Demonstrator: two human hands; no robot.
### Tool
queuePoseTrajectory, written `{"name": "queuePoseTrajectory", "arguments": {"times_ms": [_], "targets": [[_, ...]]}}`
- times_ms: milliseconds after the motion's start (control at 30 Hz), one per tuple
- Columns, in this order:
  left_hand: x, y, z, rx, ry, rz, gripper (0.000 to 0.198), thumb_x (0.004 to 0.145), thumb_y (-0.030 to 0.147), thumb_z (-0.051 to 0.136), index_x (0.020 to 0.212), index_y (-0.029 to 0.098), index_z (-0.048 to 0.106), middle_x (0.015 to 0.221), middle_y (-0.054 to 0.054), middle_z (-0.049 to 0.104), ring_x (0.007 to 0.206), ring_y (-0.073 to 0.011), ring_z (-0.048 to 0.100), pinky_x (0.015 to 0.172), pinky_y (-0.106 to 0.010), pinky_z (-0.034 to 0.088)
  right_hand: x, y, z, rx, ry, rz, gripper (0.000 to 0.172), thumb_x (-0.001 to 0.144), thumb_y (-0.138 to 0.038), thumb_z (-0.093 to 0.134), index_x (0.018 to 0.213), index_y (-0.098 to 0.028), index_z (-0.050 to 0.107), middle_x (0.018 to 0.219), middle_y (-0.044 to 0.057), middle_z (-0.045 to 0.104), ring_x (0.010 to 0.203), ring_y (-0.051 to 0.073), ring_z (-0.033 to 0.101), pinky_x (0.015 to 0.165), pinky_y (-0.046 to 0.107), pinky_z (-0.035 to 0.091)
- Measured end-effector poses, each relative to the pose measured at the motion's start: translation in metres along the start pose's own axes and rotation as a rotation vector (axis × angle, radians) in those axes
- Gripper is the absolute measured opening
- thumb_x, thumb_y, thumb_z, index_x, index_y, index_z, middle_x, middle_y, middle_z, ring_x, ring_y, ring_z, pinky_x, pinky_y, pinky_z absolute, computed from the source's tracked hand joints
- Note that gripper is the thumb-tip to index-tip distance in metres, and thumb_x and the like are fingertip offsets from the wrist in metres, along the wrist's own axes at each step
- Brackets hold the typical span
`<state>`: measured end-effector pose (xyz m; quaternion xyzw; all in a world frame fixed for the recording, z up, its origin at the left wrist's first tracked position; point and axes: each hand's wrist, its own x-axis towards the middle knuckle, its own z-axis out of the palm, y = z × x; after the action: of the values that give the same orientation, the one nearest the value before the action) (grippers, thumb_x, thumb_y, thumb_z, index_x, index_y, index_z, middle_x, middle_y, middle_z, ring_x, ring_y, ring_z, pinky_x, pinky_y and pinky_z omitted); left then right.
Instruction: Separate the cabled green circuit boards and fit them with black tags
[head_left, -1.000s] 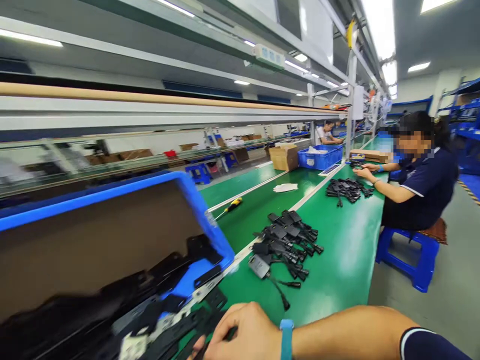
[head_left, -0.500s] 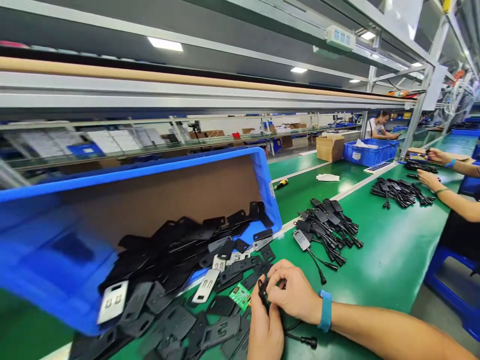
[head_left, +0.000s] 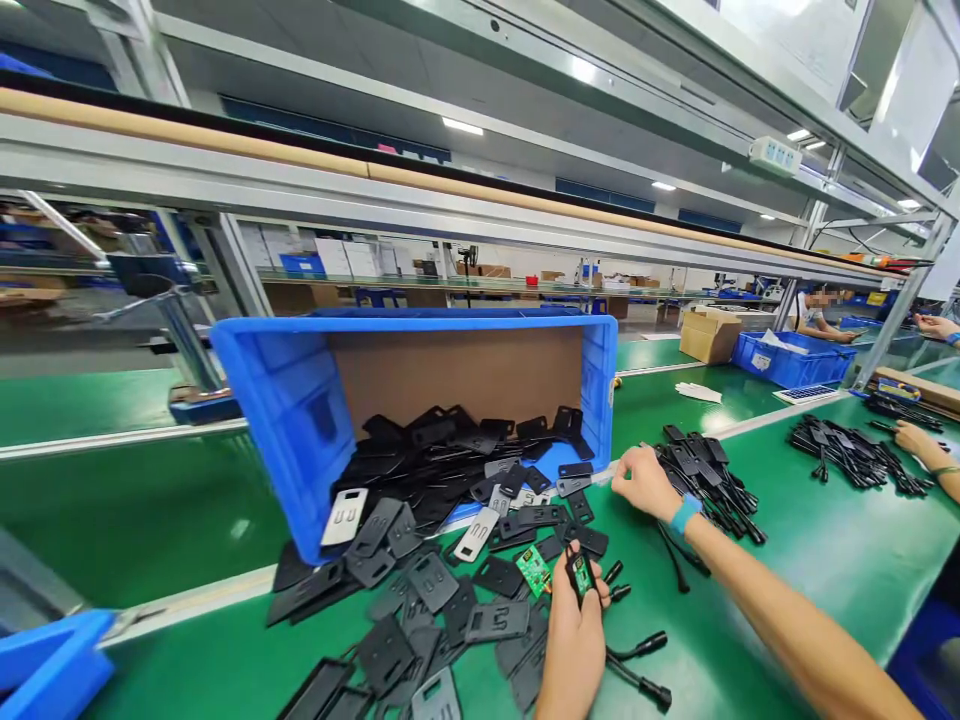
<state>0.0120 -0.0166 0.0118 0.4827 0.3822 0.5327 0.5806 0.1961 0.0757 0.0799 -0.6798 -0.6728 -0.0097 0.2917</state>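
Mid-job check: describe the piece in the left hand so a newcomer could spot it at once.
Find the large blue bin on its side on the green bench, flat black plates spilling out its front. At the right of that spill, the left hand holds a small black housing. Unlike the plates and the bare green board beside it, its face is green framed in black.
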Motion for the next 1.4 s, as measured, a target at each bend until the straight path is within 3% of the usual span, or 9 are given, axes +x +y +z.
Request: {"name": "queuePoseTrajectory", "arguments": {"times_ms": [100,233,333,467,700,800,900,1233,1400], "targets": [[0.001,-0.001,0.001,-0.101,-0.006,-0.040,0.050,0.080,0.031,0.060,0.127,0.020,0.046,0.093,-0.005,0.061,0.073,-0.0164,0.059,0.075,-0.033,0.050,0.027,0.008,0.014,-0.100,-0.113,0.061,0.015,0.082,-0.019,0.068,0.068,-0.013,0.066,0.081,0.008,0.067,0.094,0.023,0.058,0.084,0.033,0.043],[0.007,-0.010,-0.002,-0.219,-0.001,-0.066,0.052,0.074,0.027,0.063,0.123,0.019,0.048,0.088,-0.004,0.062,0.068,-0.0160,0.059,0.068,-0.032,0.049,0.037,0.007,0.030,-0.193,-0.180,0.129,0.026,0.093,-0.037,0.064,0.106,-0.014,0.064,0.109,0.007,0.064,0.099,0.021,0.062,0.088,0.041,0.051],[0.009,-0.012,-0.004,-0.272,0.013,-0.096,0.054,0.070,0.023,0.062,0.121,0.019,0.049,0.089,-0.004,0.063,0.068,-0.0157,0.058,0.066,-0.031,0.047,0.032,0.007,0.029,-0.222,-0.109,0.147,0.019,0.093,-0.030,0.062,0.096,-0.012,0.067,0.111,0.015,0.063,0.110,0.028,0.055,0.092,0.045,0.045],[0.003,0.006,-0.002,-0.299,0.007,-0.176,0.054,0.071,0.021,0.063,0.123,0.018,0.049,0.092,-0.004,0.064,0.070,-0.0154,0.059,0.069,-0.031,0.046,0.004,0.008,0.017,-0.168,0.001,0.109,0.023,0.093,-0.025,0.056,0.076,-0.014,0.067,0.098,0.016,0.063,0.108,0.030,0.049,0.088,0.041,0.040],[-0.007,0.032,0.003,-0.288,-0.011,-0.183,0.042,0.079,0.029,0.066,0.118,0.018,0.055,0.088,-0.002,0.063,0.069,-0.0135,0.056,0.068,-0.030,0.044,-0.079,-0.019,0.012,0.146,0.091,-0.132,0.011,0.093,-0.017,0.050,0.098,-0.018,0.060,0.102,0.009,0.061,0.106,0.024,0.051,0.093,0.037,0.041],[-0.007,0.030,0.003,-0.272,-0.015,-0.169,0.040,0.080,0.029,0.068,0.117,0.017,0.056,0.089,-0.004,0.065,0.075,-0.0159,0.059,0.071,-0.031,0.045,-0.094,-0.031,0.005,0.358,0.153,-0.347,0.012,0.093,-0.017,0.050,0.099,-0.020,0.059,0.096,0.008,0.061,0.100,0.025,0.052,0.089,0.041,0.044],[-0.007,0.027,0.002,-0.262,-0.019,-0.151,0.037,0.082,0.029,0.067,0.115,0.016,0.057,0.087,-0.004,0.066,0.080,-0.0175,0.060,0.075,-0.031,0.045,-0.097,-0.035,-0.001,0.416,0.139,-0.439,0.011,0.095,-0.018,0.049,0.099,-0.020,0.059,0.093,0.008,0.061,0.096,0.025,0.052,0.086,0.041,0.044],[-0.001,0.031,-0.005,-0.486,0.100,-0.177,0.040,0.080,0.022,0.071,0.117,0.017,0.058,0.093,-0.005,0.067,0.083,-0.0165,0.063,0.082,-0.032,0.048,-0.114,-0.047,0.002,0.510,-0.089,-0.263,0.019,0.102,-0.026,0.041,0.093,-0.021,0.057,0.086,0.003,0.066,0.077,0.017,0.060,0.071,0.029,0.042],[0.000,0.035,-0.007,-0.539,0.155,-0.224,0.039,0.076,0.019,0.072,0.113,0.015,0.060,0.090,-0.006,0.066,0.077,-0.0163,0.061,0.075,-0.033,0.051,-0.102,-0.030,0.004,0.433,-0.010,-0.136,0.021,0.101,-0.030,0.042,0.100,-0.020,0.060,0.087,0.004,0.068,0.075,0.018,0.062,0.070,0.029,0.042]]}}
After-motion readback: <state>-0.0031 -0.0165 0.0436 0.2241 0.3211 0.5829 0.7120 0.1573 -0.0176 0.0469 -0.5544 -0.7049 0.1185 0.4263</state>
